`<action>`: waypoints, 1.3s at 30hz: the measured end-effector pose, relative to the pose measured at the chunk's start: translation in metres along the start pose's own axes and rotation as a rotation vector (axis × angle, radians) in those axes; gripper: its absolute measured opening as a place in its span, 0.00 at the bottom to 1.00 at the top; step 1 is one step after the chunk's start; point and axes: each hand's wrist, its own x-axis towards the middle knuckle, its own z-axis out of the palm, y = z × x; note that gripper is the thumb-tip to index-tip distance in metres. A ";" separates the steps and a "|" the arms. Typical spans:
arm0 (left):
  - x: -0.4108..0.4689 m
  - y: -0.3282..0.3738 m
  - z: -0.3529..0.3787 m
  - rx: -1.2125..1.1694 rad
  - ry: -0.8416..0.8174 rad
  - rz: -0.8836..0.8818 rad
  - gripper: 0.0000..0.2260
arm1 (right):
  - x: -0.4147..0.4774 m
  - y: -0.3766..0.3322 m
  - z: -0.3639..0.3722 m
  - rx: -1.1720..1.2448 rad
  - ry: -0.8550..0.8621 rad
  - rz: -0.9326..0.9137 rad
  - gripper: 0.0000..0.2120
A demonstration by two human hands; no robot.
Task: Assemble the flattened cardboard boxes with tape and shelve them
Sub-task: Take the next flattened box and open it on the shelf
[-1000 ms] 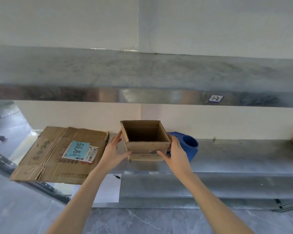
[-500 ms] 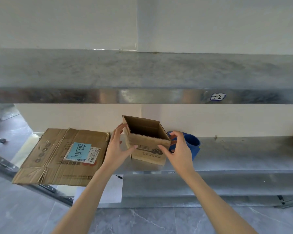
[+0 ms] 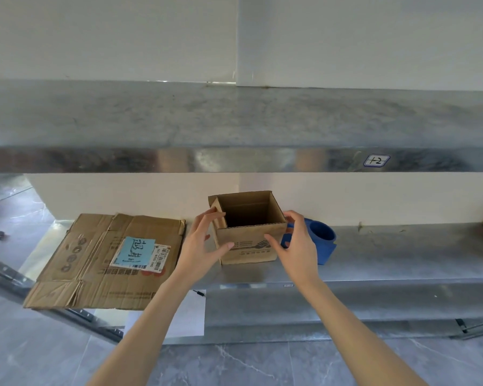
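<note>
Flattened carton point(image 3: 103, 260), mid-left: unassembled. Left hand point(image 3: 198, 243) has loosened, fingers spread, thumb touching the small box point(image 3: 248, 246), now set down on the lower shelf point(image 3: 402, 254), centre frame. Right hand point(image 3: 296, 243) still pinches its right corner. Shelving judged nearly complete.

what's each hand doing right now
left hand: open, straight fingers touching the small box on its left side
right hand: holding the small box's right corner, thumb on its front
</note>
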 end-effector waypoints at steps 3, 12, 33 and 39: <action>0.000 -0.003 -0.002 0.028 -0.030 0.015 0.25 | -0.001 0.000 0.002 -0.052 0.014 -0.097 0.23; 0.007 -0.011 -0.002 0.102 -0.024 -0.001 0.13 | 0.010 0.001 -0.002 -0.010 -0.114 -0.078 0.12; 0.021 -0.017 -0.011 0.116 0.000 -0.023 0.17 | 0.043 -0.018 0.000 -0.112 -0.327 -0.048 0.15; 0.025 -0.016 -0.010 0.029 0.089 -0.037 0.21 | 0.050 -0.018 -0.001 0.083 -0.239 0.086 0.35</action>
